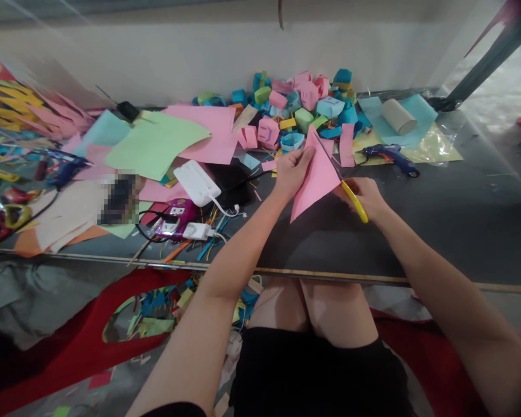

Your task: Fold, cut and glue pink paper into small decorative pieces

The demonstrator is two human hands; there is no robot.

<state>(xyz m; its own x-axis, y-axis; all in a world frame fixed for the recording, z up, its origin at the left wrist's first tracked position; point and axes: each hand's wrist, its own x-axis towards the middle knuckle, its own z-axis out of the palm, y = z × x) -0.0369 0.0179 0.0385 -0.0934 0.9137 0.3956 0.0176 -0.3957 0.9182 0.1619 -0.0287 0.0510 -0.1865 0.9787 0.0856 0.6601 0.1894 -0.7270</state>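
A sheet of pink paper (316,180) is pinched along its upper left side by my left hand (294,169), raised over the dark table. My right hand (364,196) is closed on the yellow-handled scissors (354,201). Their blades point up and left and lie along the right edge of the pink paper; whether they are parted I cannot tell. Just beyond the paper, a pink strip (346,145) rests on the table. Behind it rises a heap of small folded paper pieces (304,107) in pink, blue, green and yellow.
A blue glue gun (391,157) and a cardboard tube (398,116) lie at the right. Green paper (158,142), a white power bank (197,182) and a purple power strip (178,214) are on the left. The table's front edge (330,274) runs above my lap.
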